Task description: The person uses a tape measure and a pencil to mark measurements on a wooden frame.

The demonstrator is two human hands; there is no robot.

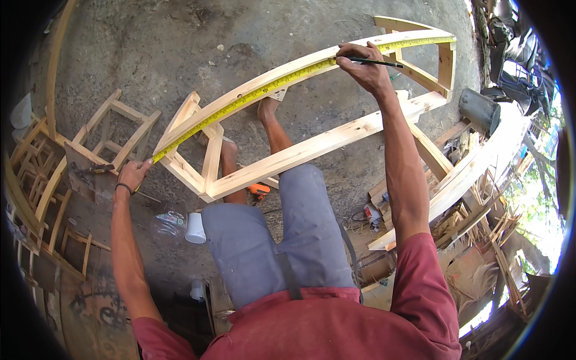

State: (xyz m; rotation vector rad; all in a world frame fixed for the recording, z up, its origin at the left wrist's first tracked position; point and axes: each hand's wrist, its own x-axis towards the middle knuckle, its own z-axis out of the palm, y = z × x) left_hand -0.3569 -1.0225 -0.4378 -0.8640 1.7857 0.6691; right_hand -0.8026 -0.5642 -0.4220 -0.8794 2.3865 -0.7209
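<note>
A yellow tape measure (pixel 240 102) is stretched along the far rail of a pale wooden frame (pixel 288 154), reaching to its right end. At the frame's left corner my left hand (pixel 135 174) is closed around the tape measure's body, most of it hidden by the fingers. My right hand (pixel 365 67) rests at the far rail, right of its middle, with a dark pencil (pixel 375 62) pinched in the fingers. The pencil's tip lies close to the tape's edge. My legs stand inside and behind the frame, with its near rail across the knees.
An orange power tool (pixel 259 190) lies on the floor under the near rail. Beside my left leg stands a white cup (pixel 195 228). Wooden stool-like frames (pixel 111 129) crowd the left. A dark bucket (pixel 480 111), long boards (pixel 462 180) and wood scraps are at the right.
</note>
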